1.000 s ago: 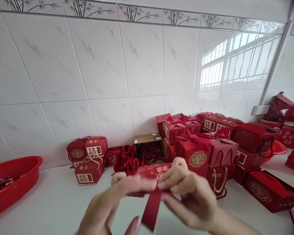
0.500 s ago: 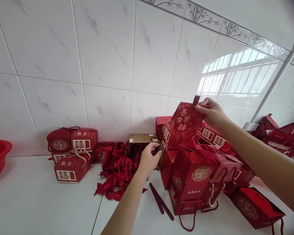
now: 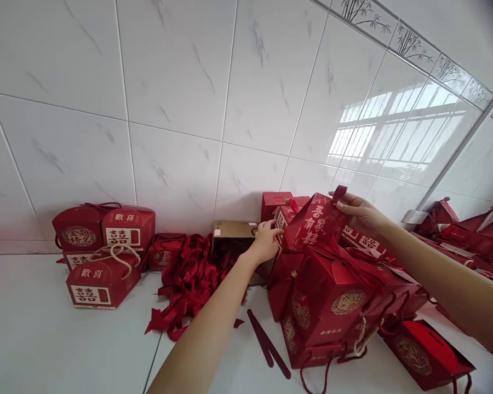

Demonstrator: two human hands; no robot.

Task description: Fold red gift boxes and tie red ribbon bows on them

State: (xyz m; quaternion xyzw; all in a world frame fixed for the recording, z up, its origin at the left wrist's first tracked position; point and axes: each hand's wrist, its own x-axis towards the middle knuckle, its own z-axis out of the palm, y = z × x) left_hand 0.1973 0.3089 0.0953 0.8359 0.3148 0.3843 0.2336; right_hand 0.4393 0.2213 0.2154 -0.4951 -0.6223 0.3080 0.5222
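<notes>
My right hand [image 3: 359, 212] pinches the top of a red gift box [image 3: 315, 223] with white characters, beside its dark red strap. This box is tilted, low over a pile of other red boxes. My left hand [image 3: 267, 241] is by the pile's left side, fingers apart and holding nothing, close to a red box with a white label [image 3: 282, 220]; whether it touches that box I cannot tell. Under the left wrist is an open brown carton [image 3: 234, 229]. In front stands a tall red box [image 3: 328, 306] with a gold emblem.
Red ribbons [image 3: 184, 290] lie heaped left of the carton. Two dark red strips [image 3: 267, 347] lie on the white surface. More red boxes [image 3: 102, 273] stand at left, and another red box [image 3: 429, 350] lies front right. A tiled wall [image 3: 176, 137] rises behind.
My right hand has lowered the red gift box toward the pile and tilted it. My left hand has moved up and right, nearer the pile. The view has shifted slightly.
</notes>
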